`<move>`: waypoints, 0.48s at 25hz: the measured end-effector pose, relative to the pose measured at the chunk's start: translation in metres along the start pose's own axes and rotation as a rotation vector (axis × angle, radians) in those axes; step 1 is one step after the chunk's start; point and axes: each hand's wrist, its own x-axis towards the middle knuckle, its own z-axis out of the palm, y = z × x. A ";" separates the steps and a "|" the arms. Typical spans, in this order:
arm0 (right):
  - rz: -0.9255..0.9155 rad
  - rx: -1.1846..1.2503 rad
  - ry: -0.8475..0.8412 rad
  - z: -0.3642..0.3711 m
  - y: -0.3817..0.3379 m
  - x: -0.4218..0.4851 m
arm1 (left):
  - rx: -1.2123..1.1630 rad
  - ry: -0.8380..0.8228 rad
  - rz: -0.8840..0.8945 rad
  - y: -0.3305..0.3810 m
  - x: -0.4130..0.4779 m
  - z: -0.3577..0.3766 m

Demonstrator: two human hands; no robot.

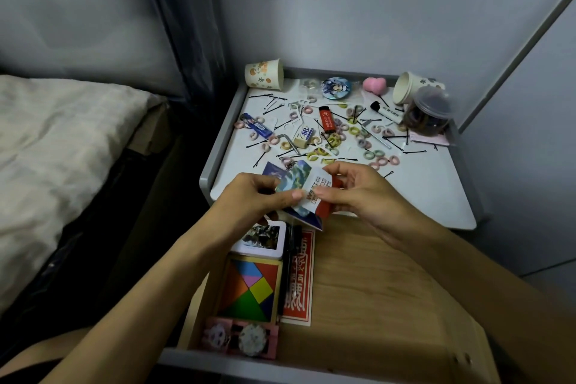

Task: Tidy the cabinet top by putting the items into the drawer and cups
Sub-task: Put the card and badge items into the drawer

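Over the front edge of the white cabinet top point(420, 193), both hands hold a small stack of cards point(296, 184). My left hand point(252, 196) pinches the picture cards from the left. My right hand point(358, 190) pinches the white printed card and a red packet from the right. Below them the wooden drawer point(374, 290) stands open, holding a tangram puzzle point(249, 290), a white tin point(260, 240), a red packet point(299, 284) and pink clips point(240, 340). One paper cup point(265, 73) stands at the back left. Another cup point(411, 87) lies tipped at the back right.
Scattered on the top are several hair rings, bobby pins, a red lighter point(327, 118), a blue lead case point(255, 126), a round badge point(336, 88), a pink heart point(374, 86) and a clear jar point(428, 112). A bed point(62, 150) lies to the left, a wall behind.
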 end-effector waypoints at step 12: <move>0.046 -0.040 -0.033 0.033 0.035 -0.017 | 0.334 0.186 0.017 -0.016 -0.010 -0.040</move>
